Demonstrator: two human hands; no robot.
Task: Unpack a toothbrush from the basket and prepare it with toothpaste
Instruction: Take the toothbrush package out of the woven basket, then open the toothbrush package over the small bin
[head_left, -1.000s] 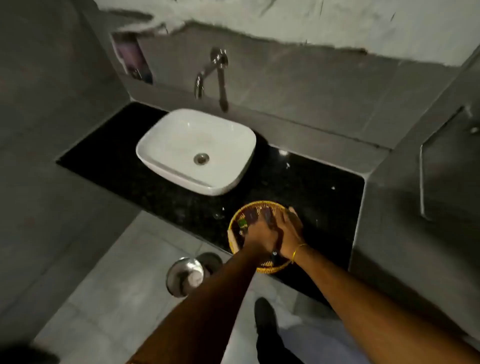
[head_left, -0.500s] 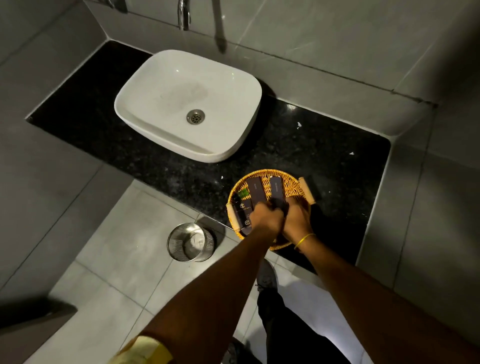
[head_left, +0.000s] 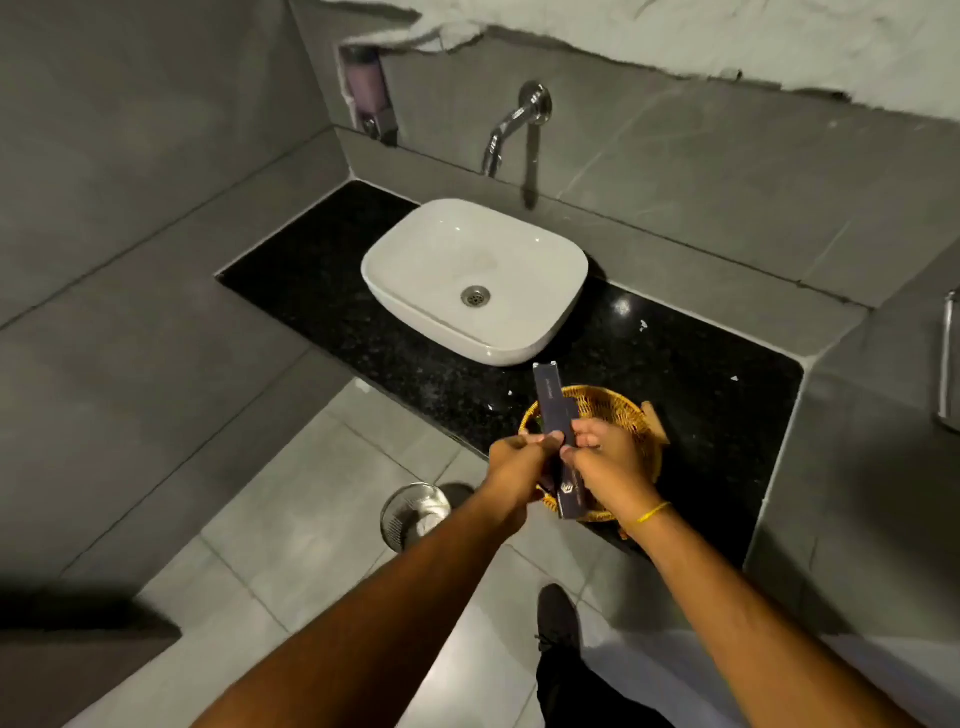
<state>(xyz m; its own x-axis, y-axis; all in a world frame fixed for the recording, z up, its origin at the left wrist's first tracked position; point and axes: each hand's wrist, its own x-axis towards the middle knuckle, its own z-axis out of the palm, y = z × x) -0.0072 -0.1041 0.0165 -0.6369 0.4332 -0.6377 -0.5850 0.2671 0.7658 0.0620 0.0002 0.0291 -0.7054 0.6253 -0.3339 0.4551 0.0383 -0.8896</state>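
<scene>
A long dark box (head_left: 557, 415) is held lifted above the woven yellow basket (head_left: 618, 410), which sits on the black counter near its front edge. My left hand (head_left: 511, 462) pinches the box's left side at mid-length. My right hand (head_left: 605, 462) grips its right side, a yellow band on the wrist. The box's far end points toward the sink, its near end shows a small logo. What lies in the basket is hidden by my hands. No toothbrush or toothpaste tube is visible outside the box.
A white basin (head_left: 475, 280) stands on the black counter (head_left: 701, 379), left of the basket, under a chrome wall tap (head_left: 511, 124). A steel bin (head_left: 413, 512) sits on the tiled floor below. A soap dispenser (head_left: 369, 93) hangs at the back left.
Both hands were down in the basket among several dark boxes. Now they have lifted one long box out and hold it above the basket. The camera view tilted up.
</scene>
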